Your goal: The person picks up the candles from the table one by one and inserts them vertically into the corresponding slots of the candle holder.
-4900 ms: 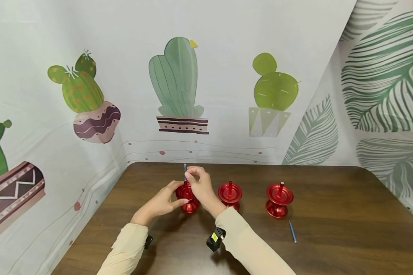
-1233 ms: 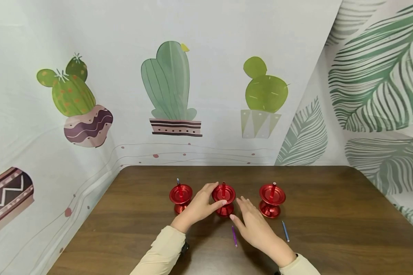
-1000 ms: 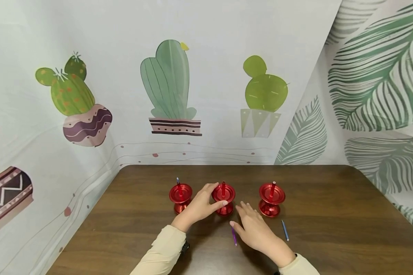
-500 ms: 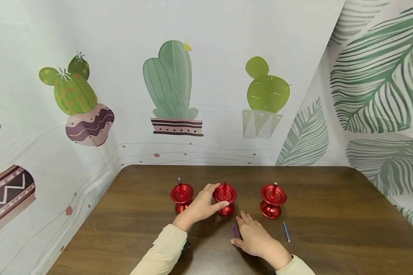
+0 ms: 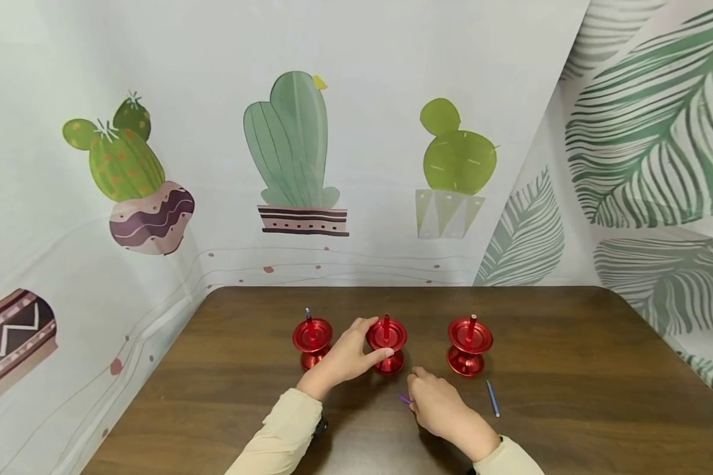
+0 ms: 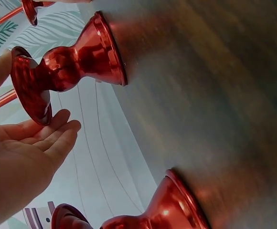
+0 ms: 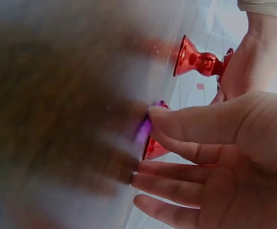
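Note:
Three red metal candle holders stand in a row on the table. My left hand [image 5: 346, 356] holds the dish rim of the middle candle holder [image 5: 397, 338], thumb on one side and fingers on the other; the left wrist view shows this candle holder [image 6: 62, 69] closely. In front of it, my right hand [image 5: 441, 405] is low at the tabletop and pinches a thin purple candle [image 5: 405, 399]. Thumb and index finger cover part of the purple candle [image 7: 144, 130] in the right wrist view, while the other fingers extend loosely.
The left candle holder [image 5: 312, 338] has a blue candle [image 5: 307, 311] upright in its tube. The right candle holder [image 5: 470, 339] has a bare tube. Another blue candle [image 5: 493, 399] lies on the brown table [image 5: 570, 369], right of my right hand. A patterned cloth [image 5: 380, 165] hangs behind.
Earlier both hands were at the left candle holder with a blue candle. Since then my left hand has moved to the middle one. My right hand has lowered and pinched the purple candle, turning it.

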`<state>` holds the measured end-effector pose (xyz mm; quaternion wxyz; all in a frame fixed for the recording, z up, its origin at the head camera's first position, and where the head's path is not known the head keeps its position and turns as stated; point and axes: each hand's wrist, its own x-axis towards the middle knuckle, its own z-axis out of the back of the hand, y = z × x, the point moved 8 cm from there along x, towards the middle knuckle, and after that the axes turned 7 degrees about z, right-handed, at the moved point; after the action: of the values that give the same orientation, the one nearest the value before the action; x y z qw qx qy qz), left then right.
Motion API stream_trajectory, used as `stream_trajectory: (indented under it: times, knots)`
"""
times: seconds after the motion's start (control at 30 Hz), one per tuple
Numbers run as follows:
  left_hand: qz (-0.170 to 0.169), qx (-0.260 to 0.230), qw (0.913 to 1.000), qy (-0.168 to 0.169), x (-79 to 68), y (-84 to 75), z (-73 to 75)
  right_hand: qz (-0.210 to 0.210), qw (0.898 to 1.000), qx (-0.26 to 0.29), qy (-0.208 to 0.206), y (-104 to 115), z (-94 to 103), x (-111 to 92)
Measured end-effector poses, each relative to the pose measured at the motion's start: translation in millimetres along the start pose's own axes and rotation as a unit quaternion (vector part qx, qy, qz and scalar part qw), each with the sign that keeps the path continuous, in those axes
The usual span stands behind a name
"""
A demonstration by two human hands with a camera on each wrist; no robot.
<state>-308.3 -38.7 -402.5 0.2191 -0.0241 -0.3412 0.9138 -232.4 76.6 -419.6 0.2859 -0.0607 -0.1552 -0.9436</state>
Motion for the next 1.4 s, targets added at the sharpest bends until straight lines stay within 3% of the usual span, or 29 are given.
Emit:
stream_trajectory:
  times: [0.33, 0.6, 0.77, 0.9, 1.03, 1.1, 1.27, 1.4]
  knots:
    - [-0.005, 0.006, 1.0, -0.005, -0.7, 0.5, -2.4, 0.027, 1.0, 0.009, -0.007, -2.9, 1.9, -2.0]
    - [-0.001, 0.004, 1.0, -0.004, 0.8, 0.8, -3.1, 0.001, 0.995, 0.062, -0.084, -15.6, 26.4, 4.4]
    - [-0.001, 0.01, 0.9999, -0.006, 1.8, -1.1, -1.9, -0.024, 0.982, 0.122, -0.145, -22.5, 48.6, 15.2]
    - [-0.005, 0.014, 0.9999, -0.006, 2.6, -2.1, -1.6, -0.023, 0.963, 0.169, -0.207, -26.2, 68.6, 25.4]
    - [-0.006, 0.016, 0.9998, -0.007, 3.4, -2.2, -1.7, -0.04, 0.938, 0.251, -0.236, -35.5, 76.5, 38.9]
    - [-0.005, 0.016, 0.9998, -0.005, 3.8, -1.9, -2.0, -0.057, 0.919, 0.308, -0.239, -41.1, 74.8, 45.9]
    - [0.002, 0.014, 0.9999, -0.003, 3.1, 0.0, -1.7, -0.09, 0.861, 0.437, -0.243, -47.3, 63.6, 62.1]
    - [0.003, 0.014, 0.9999, -0.004, 2.4, 0.2, -0.6, -0.101, 0.833, 0.481, -0.253, -46.7, 56.5, 70.3]
